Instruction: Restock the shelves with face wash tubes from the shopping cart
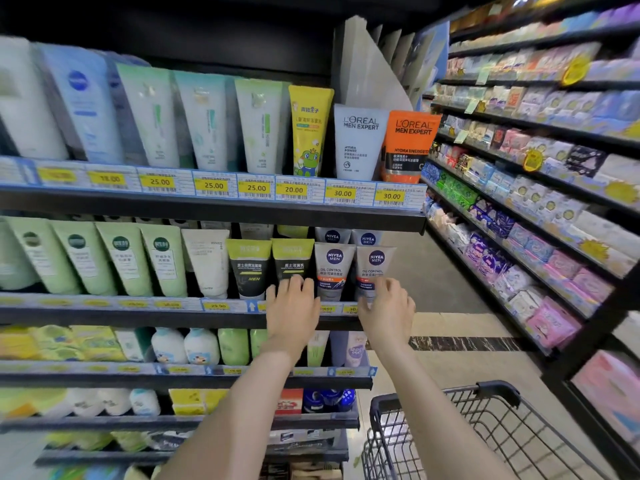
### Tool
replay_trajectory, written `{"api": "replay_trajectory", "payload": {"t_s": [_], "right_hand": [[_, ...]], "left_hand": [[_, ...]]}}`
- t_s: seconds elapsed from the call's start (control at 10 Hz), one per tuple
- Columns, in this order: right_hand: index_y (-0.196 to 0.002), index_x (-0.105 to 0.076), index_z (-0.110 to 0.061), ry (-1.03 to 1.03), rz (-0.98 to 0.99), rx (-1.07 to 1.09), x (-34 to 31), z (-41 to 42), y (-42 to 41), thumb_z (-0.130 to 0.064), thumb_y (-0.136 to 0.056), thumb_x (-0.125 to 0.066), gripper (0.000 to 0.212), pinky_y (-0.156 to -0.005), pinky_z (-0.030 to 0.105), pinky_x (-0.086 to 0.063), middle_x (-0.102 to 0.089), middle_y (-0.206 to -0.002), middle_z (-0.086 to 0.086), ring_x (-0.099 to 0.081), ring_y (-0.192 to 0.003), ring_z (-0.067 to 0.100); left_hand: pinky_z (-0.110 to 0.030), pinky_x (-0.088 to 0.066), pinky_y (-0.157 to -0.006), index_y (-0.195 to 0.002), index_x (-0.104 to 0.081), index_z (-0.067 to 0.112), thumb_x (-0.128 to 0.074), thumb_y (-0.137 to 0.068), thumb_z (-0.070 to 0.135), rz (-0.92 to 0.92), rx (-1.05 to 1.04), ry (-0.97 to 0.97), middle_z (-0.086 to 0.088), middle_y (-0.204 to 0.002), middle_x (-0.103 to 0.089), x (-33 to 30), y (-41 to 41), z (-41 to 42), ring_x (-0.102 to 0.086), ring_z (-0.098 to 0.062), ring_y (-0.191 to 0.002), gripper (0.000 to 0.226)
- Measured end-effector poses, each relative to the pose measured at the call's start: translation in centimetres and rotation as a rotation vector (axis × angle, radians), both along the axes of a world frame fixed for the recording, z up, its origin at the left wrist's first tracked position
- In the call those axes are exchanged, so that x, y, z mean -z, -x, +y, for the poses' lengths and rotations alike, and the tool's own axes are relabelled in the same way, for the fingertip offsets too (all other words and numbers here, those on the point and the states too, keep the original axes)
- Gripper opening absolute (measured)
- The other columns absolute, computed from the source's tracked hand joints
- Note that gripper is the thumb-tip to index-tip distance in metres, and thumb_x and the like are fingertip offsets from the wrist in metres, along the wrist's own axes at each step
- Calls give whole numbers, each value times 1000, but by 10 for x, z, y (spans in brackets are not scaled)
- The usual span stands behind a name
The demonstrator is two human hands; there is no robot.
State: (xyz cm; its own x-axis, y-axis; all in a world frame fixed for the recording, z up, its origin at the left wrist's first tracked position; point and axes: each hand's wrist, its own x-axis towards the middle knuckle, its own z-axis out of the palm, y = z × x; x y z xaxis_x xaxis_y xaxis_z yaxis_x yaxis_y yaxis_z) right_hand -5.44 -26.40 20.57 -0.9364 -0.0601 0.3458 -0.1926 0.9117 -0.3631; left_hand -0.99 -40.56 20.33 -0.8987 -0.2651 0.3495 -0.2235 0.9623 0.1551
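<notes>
Setting: shop aisle, tiered dark shelving on the near side, a facing aisle of pastel packets opposite, striped tile floor between. Working surface: second shelf (207, 315) down, stocked with upright face wash tubes standing cap-down behind a strip of yellow price tags. Left hand (292, 306): fingers spread and nearly straight, resting against the foot of a green-and-black tube (292, 261) marked "MEN"; it holds nothing. Right hand (386, 308): fingers curled round the lower part of the end Nivea Men tube (375, 268), reading "OIL CONTROL"; whether it truly grips or only steadies the tube is not certain. A twin Nivea Men tube (334, 268) stands between the two hands, with more Nivea caps just behind. Above the hands: grey L'Oréal Men Expert "HYDRA POWER" tube (360, 140), orange L'Oréal Men Expert "HYDRA ENERGETIC" tube (408, 143), a yellow frog-printed tube (306, 133); tags read 25.00, 20.00, 30.00. Below and right of the right hand: shopping cart (485, 431), its visible basket showing no tubes. Risks, as judged: the held tube sits at the shelf's open end, so a sideways nudge could send it off; tubes stand close, so the pressing left hand could topple a row.
</notes>
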Motion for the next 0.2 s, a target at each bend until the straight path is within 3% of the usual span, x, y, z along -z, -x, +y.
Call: {"api": "replay_trajectory", "payload": {"t_s": [0.2], "right_hand": [[-130,-45,-21,-71,-1,-85,-28,-22,-35,-26,-91,-50,40,-104,40,-32,-49,-134,5,-45,-123,27]], "left_hand": [[-36,-30,-102,-126,-45,17,-35,-98,30,-11,62,93,-1,-126,-50,-32,-39,-39,-44,-21,-120,32]]}}
